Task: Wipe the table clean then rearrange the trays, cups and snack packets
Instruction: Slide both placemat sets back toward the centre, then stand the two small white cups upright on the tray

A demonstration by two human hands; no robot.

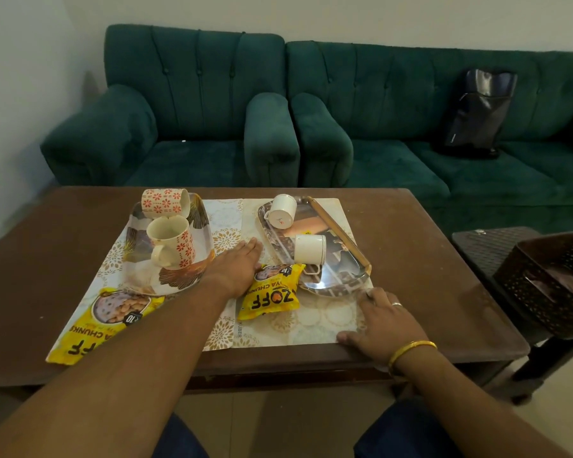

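Note:
Two patterned placemats (325,320) lie side by side on the brown table (420,259). The left floral tray (136,256) carries two red-flowered mugs: one (164,201) on its side at the back, one (172,242) tilted in front. On the right tray (336,285), two white cups (282,211) (310,248) are tipped over. A yellow snack packet (268,292) rests between the trays, a second (103,322) at the front left. My left hand (237,264) lies flat and open between the trays, touching the near packet. Beside the right tray, my right hand (382,320) presses on the right placemat.
A green sofa (377,110) and armchair (192,110) stand behind the table, a black bag (477,110) on the sofa. A dark woven basket (553,279) sits on a low stool at the right. Bare tabletop shows at the left and right of the mats.

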